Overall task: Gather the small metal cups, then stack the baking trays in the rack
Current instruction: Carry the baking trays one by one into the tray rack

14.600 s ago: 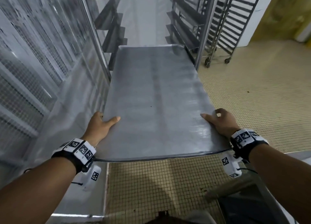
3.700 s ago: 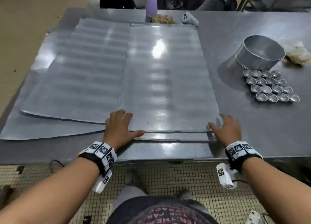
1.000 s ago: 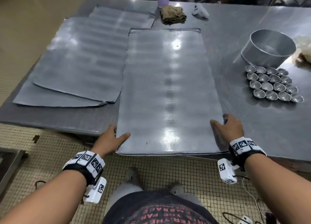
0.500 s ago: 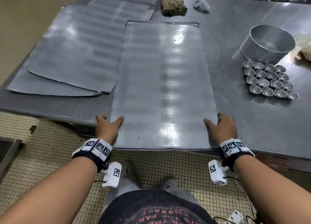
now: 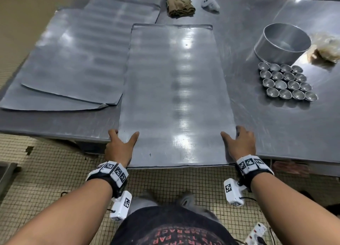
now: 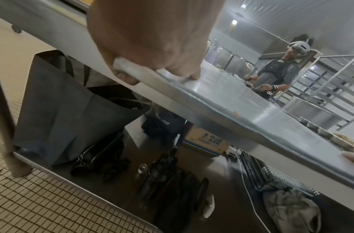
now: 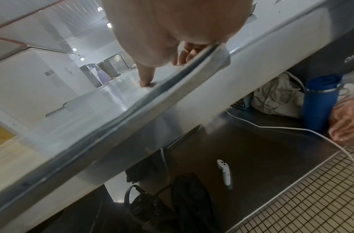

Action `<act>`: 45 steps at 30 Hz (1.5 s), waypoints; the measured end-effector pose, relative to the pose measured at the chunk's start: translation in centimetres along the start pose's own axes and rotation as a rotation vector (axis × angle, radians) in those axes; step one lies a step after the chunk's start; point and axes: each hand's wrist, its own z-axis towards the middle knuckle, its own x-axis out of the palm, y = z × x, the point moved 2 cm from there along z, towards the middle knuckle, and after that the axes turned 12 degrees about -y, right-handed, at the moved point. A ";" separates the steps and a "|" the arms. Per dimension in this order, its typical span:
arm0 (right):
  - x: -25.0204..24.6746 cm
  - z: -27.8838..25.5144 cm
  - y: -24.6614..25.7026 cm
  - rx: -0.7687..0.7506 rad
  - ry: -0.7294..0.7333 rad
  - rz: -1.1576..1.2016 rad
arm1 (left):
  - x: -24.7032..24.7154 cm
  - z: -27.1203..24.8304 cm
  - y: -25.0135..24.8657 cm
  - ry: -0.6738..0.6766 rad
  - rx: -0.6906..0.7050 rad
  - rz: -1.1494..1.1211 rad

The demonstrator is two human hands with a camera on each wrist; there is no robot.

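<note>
A flat metal baking tray (image 5: 176,97) lies lengthwise on the steel table (image 5: 276,134), its near end sticking out past the table's front edge. My left hand (image 5: 120,145) grips the near left corner, thumb on top and fingers under the rim, as the left wrist view shows (image 6: 152,47). My right hand (image 5: 239,143) holds the near right corner the same way, with its thumb (image 7: 146,82) pressed on the tray's top. More trays (image 5: 73,57) lie overlapped at the left. Several small metal cups (image 5: 287,83) sit in rows at the right.
A round metal pan (image 5: 283,42) stands behind the cups, with a crumpled plastic bag (image 5: 325,49) beside it. A brown cloth (image 5: 180,5) and a white controller (image 5: 209,2) lie at the table's far side. Bags and a blue tumbler (image 7: 319,100) sit on the shelf under the table.
Earlier both hands lay flat on the tray; now they grip its near corners, and the tray has slid toward me over the table's front edge. My left hand moved further round the corner.
</note>
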 end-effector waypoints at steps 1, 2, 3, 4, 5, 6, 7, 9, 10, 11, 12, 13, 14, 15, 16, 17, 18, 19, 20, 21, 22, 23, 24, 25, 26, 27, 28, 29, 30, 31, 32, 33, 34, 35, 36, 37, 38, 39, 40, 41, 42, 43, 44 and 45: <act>0.0 -0.2 -0.1 0.009 0.000 -0.002 | 0.0 0.0 0.1 0.003 0.008 0.002; -0.1 -0.4 -0.1 0.018 0.000 -0.003 | -0.1 0.1 0.1 0.007 0.014 0.000; -0.1 -0.6 -0.2 0.028 -0.001 -0.001 | -0.2 0.1 0.1 0.011 0.021 -0.003; -0.1 -0.9 -0.2 0.035 -0.004 0.002 | -0.4 0.2 0.1 0.018 0.023 -0.010; -0.1 -1.1 -0.2 0.043 -0.008 0.005 | -0.5 0.3 0.2 0.025 0.027 -0.018; -0.1 -1.3 -0.2 0.055 -0.012 0.005 | -0.5 0.4 0.3 0.034 0.028 -0.026; -0.1 -1.6 -0.2 0.070 -0.016 0.005 | -0.6 0.5 0.4 0.043 0.030 -0.036; -0.1 -2.3 -0.4 0.105 -0.027 0.022 | -0.7 0.7 0.7 0.062 0.043 -0.047; 0.0 -2.6 -0.5 0.118 -0.036 0.032 | -0.8 0.8 0.8 0.072 0.050 -0.048; 0.0 -3.1 -0.6 0.129 -0.044 0.038 | -0.9 0.9 0.9 0.082 0.054 -0.047; 0.0 -3.4 -0.6 0.138 -0.053 0.045 | -0.9 1.0 1.1 0.089 0.056 -0.047; 0.0 -3.8 -0.7 0.148 -0.062 0.051 | -0.9 1.2 1.3 0.095 0.060 -0.047; 0.0 -4.1 -0.8 0.157 -0.066 0.063 | -0.9 1.3 1.3 0.100 0.064 -0.049; -0.1 -4.5 -0.9 0.174 -0.064 0.083 | -1.0 1.4 1.4 0.109 0.070 -0.051; -0.1 -4.8 -1.0 0.191 -0.063 0.109 | -1.0 1.4 1.5 0.116 0.074 -0.056; -0.1 -5.1 -1.1 0.208 -0.061 0.134 | -1.0 1.5 1.6 0.122 0.077 -0.059; -0.1 -5.4 -1.3 0.221 -0.059 0.159 | -1.0 1.5 1.7 0.126 0.082 -0.057; -0.2 -5.8 -1.4 0.231 -0.057 0.182 | -1.1 1.4 1.7 0.128 0.086 -0.055; -0.2 -6.0 -1.6 0.233 -0.060 0.206 | -1.2 1.3 1.7 0.126 0.091 -0.054; -0.3 -6.0 -1.7 0.233 -0.062 0.225 | -1.2 1.3 1.6 0.123 0.095 -0.050; -0.5 -6.2 -2.0 0.239 -0.057 0.244 | -1.3 1.0 1.5 0.121 0.089 -0.044; -0.7 -6.3 -2.2 0.251 -0.042 0.258 | -1.4 0.7 1.5 0.118 0.078 -0.039; -0.8 -6.2 -2.5 0.262 -0.022 0.268 | -1.4 0.5 1.5 0.115 0.067 -0.034; -1.0 -6.1 -2.8 0.274 0.009 0.276 | -1.3 0.1 1.5 0.115 0.058 -0.031; -1.3 -6.0 -3.2 0.281 0.042 0.278 | -1.3 -0.2 1.5 0.118 0.049 -0.029; -1.7 -5.8 -3.6 0.274 0.069 0.279 | -1.3 -0.6 1.6 0.123 0.042 -0.033; -2.0 -5.4 -4.2 0.265 0.096 0.279 | -1.1 -0.9 1.9 0.134 0.034 -0.037; -2.5 -5.2 -4.9 0.253 0.127 0.287 | -1.0 -1.3 2.1 0.149 0.023 -0.046; -3.0 -5.0 -5.6 0.242 0.161 0.300 | -0.9 -1.6 2.6 0.165 0.012 -0.049; -3.4 -4.8 -6.5 0.226 0.194 0.318 | -0.8 -2.1 3.0 0.187 0.007 -0.055; -3.8 -4.6 -7.5 0.212 0.225 0.335 | -0.8 -2.6 3.4 0.212 0.007 -0.068; -4.2 -4.4 -8.4 0.192 0.252 0.351 | -0.8 -3.2 3.7 0.245 0.011 -0.097; -4.5 -4.3 -9.3 0.171 0.270 0.362 | -0.8 -3.9 3.8 0.281 0.012 -0.139; -4.7 -4.4 -10.0 0.163 0.286 0.380 | -0.7 -4.6 3.9 0.327 0.001 -0.191; -4.9 -4.5 -10.8 0.174 0.302 0.406 | -0.7 -5.3 4.0 0.375 -0.019 -0.244; -4.9 -4.6 -11.5 0.173 0.309 0.423 | -0.7 -5.9 4.0 0.425 -0.031 -0.286; -5.0 -4.7 -12.2 0.165 0.308 0.424 | -0.6 -6.4 4.0 0.461 -0.040 -0.325; -5.3 -5.0 -12.7 0.157 0.312 0.416 | -0.5 -6.9 4.0 0.489 -0.045 -0.341; -5.4 -5.3 -13.0 0.144 0.315 0.415 | -0.5 -7.4 4.0 0.507 -0.056 -0.361; -5.5 -5.4 -13.5 0.127 0.315 0.410 | -0.4 -7.7 4.0 0.520 -0.057 -0.361; -5.7 -5.7 -13.7 0.122 0.318 0.417 | -0.4 -8.2 3.8 0.516 -0.049 -0.369; -6.0 -5.9 -13.8 0.129 0.319 0.441 | -0.4 -8.5 3.7 0.505 -0.048 -0.369; -6.3 -6.0 -13.9 0.140 0.308 0.482 | -0.5 -8.9 3.3 0.497 -0.071 -0.403; -6.6 -5.9 -13.9 0.133 0.290 0.502 | -0.4 -9.1 3.1 0.488 -0.097 -0.433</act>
